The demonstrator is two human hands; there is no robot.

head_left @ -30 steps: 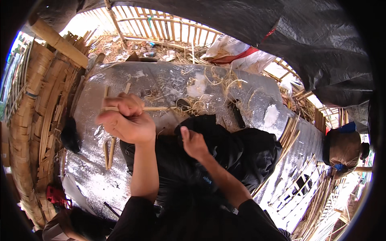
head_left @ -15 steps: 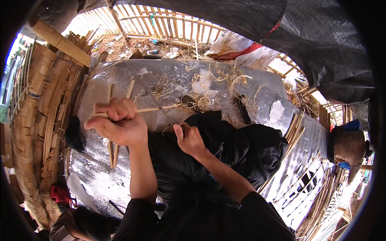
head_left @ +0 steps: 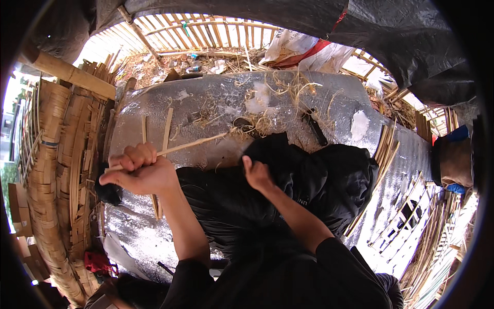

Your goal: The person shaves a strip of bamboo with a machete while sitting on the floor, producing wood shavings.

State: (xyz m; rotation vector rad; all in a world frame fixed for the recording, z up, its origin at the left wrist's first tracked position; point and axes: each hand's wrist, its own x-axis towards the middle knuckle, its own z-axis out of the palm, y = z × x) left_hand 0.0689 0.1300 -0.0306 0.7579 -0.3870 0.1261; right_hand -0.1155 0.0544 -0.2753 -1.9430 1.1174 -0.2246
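Note:
My left hand (head_left: pixel 139 167) is raised at the left, its fingers closed around one end of a thin bamboo strip (head_left: pixel 198 141). The strip slants up to the right, its far end near a pile of curled shavings (head_left: pixel 263 125). My right hand (head_left: pixel 259 174) is closed, thumb up, over black cloth (head_left: pixel 324 180) on my lap. It gripped a long thin knife half a second ago; the blade does not show against the cloth now. Two pale bamboo slats (head_left: pixel 168 129) (head_left: pixel 144 129) lie beyond my left hand.
A silvery sheet (head_left: pixel 206 85) covers the work surface. A dark-handled tool (head_left: pixel 314 129) lies right of the shavings. Bundled bamboo strips (head_left: pixel 386 154) and a woven bamboo lattice (head_left: pixel 399 221) are at the right. Rolled woven bamboo (head_left: pixel 49 154) stands at the left; a bamboo fence (head_left: pixel 216 33) is behind.
My right hand has moved right, away from the strip, and the knife blade that crossed the strip is out of sight. My left hand has shifted slightly down and left, still holding the strip.

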